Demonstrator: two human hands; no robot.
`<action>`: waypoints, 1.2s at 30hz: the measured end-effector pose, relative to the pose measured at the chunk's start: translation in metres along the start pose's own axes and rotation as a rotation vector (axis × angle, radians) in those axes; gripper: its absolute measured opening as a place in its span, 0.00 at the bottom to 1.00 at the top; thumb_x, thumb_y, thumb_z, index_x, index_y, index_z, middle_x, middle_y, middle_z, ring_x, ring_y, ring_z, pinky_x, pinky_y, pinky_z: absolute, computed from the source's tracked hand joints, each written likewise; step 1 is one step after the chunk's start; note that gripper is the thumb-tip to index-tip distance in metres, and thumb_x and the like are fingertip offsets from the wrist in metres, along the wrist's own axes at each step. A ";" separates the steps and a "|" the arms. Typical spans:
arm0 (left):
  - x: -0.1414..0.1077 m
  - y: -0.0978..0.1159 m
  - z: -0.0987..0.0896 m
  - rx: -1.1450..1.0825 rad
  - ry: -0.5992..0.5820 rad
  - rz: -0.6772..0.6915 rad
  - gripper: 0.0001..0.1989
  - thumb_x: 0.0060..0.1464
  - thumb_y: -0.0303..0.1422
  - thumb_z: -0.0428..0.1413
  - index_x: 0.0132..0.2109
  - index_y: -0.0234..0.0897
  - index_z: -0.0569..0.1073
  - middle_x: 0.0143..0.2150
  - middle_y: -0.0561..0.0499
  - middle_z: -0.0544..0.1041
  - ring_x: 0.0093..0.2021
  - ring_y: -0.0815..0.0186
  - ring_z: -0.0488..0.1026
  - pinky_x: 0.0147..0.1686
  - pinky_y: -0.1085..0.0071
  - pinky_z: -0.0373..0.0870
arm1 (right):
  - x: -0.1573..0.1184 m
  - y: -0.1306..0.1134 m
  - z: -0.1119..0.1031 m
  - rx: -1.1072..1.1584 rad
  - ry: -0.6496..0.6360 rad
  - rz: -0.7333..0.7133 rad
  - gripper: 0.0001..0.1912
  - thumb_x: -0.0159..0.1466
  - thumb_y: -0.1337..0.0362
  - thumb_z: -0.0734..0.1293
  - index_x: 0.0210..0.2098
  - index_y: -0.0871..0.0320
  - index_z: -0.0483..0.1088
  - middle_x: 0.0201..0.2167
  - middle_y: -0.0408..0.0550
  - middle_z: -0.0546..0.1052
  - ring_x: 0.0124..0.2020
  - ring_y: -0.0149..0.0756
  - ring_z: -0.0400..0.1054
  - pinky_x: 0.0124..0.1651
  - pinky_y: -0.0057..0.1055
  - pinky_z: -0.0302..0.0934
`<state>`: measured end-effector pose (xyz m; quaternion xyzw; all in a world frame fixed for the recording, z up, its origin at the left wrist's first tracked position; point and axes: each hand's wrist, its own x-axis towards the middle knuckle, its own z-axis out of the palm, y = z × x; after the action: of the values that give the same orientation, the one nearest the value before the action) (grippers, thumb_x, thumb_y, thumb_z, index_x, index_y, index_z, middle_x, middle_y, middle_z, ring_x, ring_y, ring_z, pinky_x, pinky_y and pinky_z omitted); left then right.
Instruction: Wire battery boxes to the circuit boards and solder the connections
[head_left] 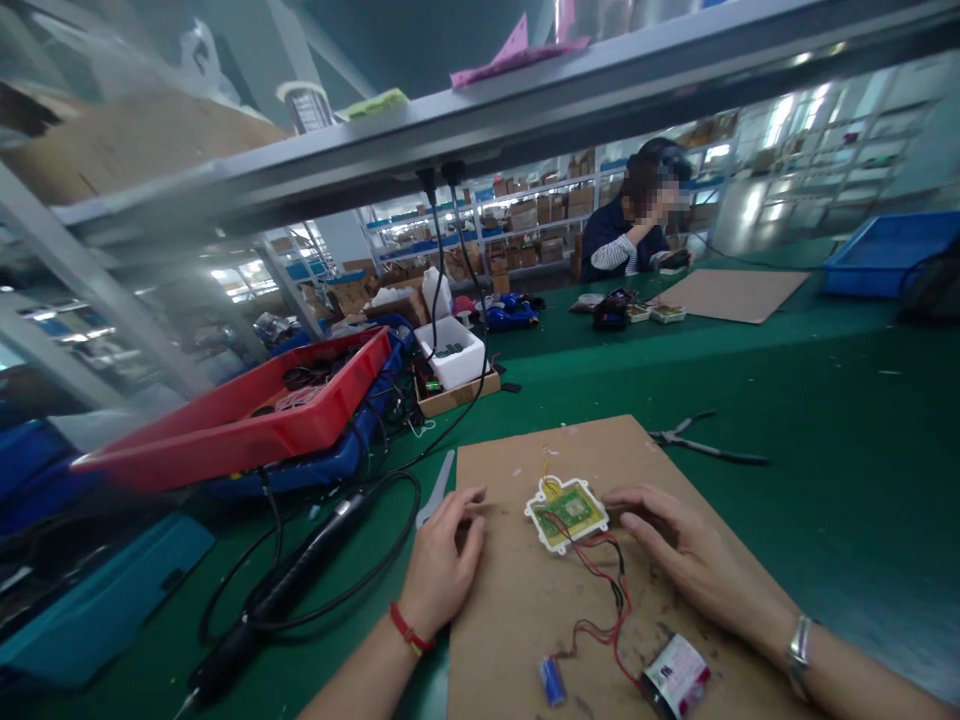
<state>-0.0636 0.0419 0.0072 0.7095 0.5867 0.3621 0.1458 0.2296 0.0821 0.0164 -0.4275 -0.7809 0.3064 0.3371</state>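
Note:
A green circuit board in a white frame lies on a brown cardboard sheet. Red and black wires run from it to a small blue cylinder and a larger white-and-black cylindrical cell. My right hand rests by the frame's right side, fingers stretched and apart, its fingertips at or very near the edge. On the cardboard's left edge lies my left hand, fingers loosely curved and apart, holding nothing. A grey flat tool, partly hidden, lies just beyond it.
Pliers lie right of the cardboard. A black electric screwdriver with a looped cable is at left, near a red bin. A white foam box stands behind. Across the green table sits a person; a shelf spans overhead.

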 end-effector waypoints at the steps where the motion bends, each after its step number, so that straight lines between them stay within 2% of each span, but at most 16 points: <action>1: 0.000 0.002 0.000 -0.002 -0.005 -0.001 0.14 0.60 0.33 0.48 0.52 0.40 0.67 0.48 0.46 0.72 0.45 0.63 0.72 0.48 0.64 0.68 | 0.000 0.001 0.001 -0.002 -0.004 -0.031 0.15 0.68 0.57 0.57 0.49 0.54 0.68 0.50 0.52 0.72 0.52 0.41 0.65 0.55 0.44 0.61; 4: 0.008 0.014 -0.001 -0.008 -0.024 0.005 0.13 0.61 0.34 0.47 0.50 0.39 0.69 0.47 0.46 0.72 0.47 0.62 0.71 0.48 0.64 0.68 | 0.000 0.002 0.005 -0.038 -0.040 -0.149 0.17 0.67 0.59 0.58 0.54 0.52 0.66 0.55 0.51 0.68 0.58 0.42 0.59 0.60 0.48 0.54; 7: 0.030 0.032 0.006 -0.013 -0.066 0.023 0.13 0.61 0.36 0.48 0.49 0.40 0.70 0.49 0.46 0.73 0.50 0.60 0.69 0.51 0.62 0.66 | -0.001 -0.005 0.006 -0.054 -0.101 -0.227 0.15 0.68 0.61 0.58 0.52 0.51 0.67 0.53 0.49 0.71 0.59 0.42 0.58 0.61 0.49 0.52; 11: 0.066 0.054 0.034 -0.034 -0.126 0.022 0.11 0.58 0.36 0.51 0.44 0.38 0.75 0.43 0.46 0.76 0.46 0.58 0.72 0.48 0.60 0.67 | -0.004 -0.022 0.002 -0.029 -0.216 -0.309 0.14 0.68 0.63 0.57 0.49 0.50 0.69 0.47 0.46 0.75 0.52 0.38 0.65 0.60 0.46 0.53; 14: 0.077 0.068 0.057 -0.085 -0.140 0.029 0.08 0.56 0.31 0.52 0.41 0.38 0.76 0.39 0.49 0.78 0.43 0.60 0.73 0.46 0.64 0.68 | -0.006 -0.026 0.000 -0.002 -0.239 -0.326 0.12 0.67 0.63 0.59 0.48 0.51 0.69 0.44 0.46 0.76 0.49 0.38 0.67 0.59 0.44 0.55; 16: 0.073 0.077 0.068 -0.130 -0.152 0.047 0.08 0.56 0.28 0.52 0.39 0.39 0.75 0.38 0.51 0.78 0.41 0.63 0.73 0.44 0.68 0.68 | -0.007 -0.022 0.000 -0.003 -0.125 -0.317 0.11 0.66 0.63 0.59 0.46 0.52 0.69 0.42 0.47 0.76 0.48 0.39 0.67 0.58 0.45 0.55; 19: 0.057 0.090 0.073 -0.189 -0.176 0.087 0.07 0.57 0.27 0.51 0.38 0.40 0.73 0.37 0.54 0.77 0.39 0.67 0.73 0.39 0.72 0.67 | -0.005 -0.012 0.001 -0.038 0.156 -0.235 0.12 0.66 0.63 0.60 0.48 0.55 0.66 0.45 0.52 0.73 0.49 0.42 0.66 0.55 0.45 0.57; 21: 0.048 0.094 0.074 -0.212 -0.195 0.125 0.06 0.57 0.27 0.51 0.38 0.40 0.72 0.35 0.54 0.76 0.38 0.68 0.72 0.39 0.73 0.65 | -0.003 -0.006 0.003 -0.038 0.228 -0.153 0.13 0.65 0.62 0.61 0.49 0.55 0.65 0.46 0.53 0.72 0.49 0.43 0.65 0.52 0.44 0.60; 25: 0.042 0.092 0.076 -0.210 -0.205 0.201 0.06 0.58 0.26 0.49 0.37 0.39 0.71 0.35 0.52 0.75 0.38 0.66 0.70 0.39 0.71 0.62 | 0.000 0.002 0.004 0.022 0.121 -0.006 0.10 0.66 0.57 0.62 0.39 0.55 0.70 0.37 0.49 0.74 0.41 0.41 0.67 0.43 0.39 0.62; 28: 0.042 0.090 0.078 -0.188 -0.197 0.225 0.07 0.59 0.27 0.49 0.37 0.38 0.71 0.35 0.51 0.74 0.37 0.65 0.69 0.38 0.69 0.61 | 0.001 0.001 0.003 0.000 0.101 0.045 0.10 0.66 0.58 0.62 0.33 0.56 0.70 0.33 0.47 0.73 0.37 0.40 0.67 0.41 0.38 0.61; 34: 0.038 0.094 0.074 -0.160 -0.188 0.172 0.07 0.58 0.26 0.49 0.33 0.38 0.68 0.32 0.53 0.72 0.35 0.66 0.68 0.36 0.70 0.59 | 0.001 -0.011 -0.004 -0.161 0.054 -0.054 0.11 0.66 0.59 0.60 0.30 0.56 0.68 0.29 0.46 0.73 0.34 0.40 0.66 0.41 0.39 0.58; 36: 0.041 0.090 0.071 -0.165 -0.169 0.132 0.06 0.57 0.26 0.49 0.32 0.38 0.68 0.31 0.53 0.72 0.35 0.66 0.68 0.35 0.71 0.60 | 0.004 -0.003 -0.014 -0.211 0.111 -0.074 0.12 0.66 0.58 0.59 0.30 0.56 0.68 0.29 0.47 0.73 0.35 0.40 0.66 0.41 0.39 0.58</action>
<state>0.0531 0.0715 0.0286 0.7601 0.4926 0.3570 0.2282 0.2375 0.0870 0.0283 -0.4478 -0.8042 0.1856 0.3439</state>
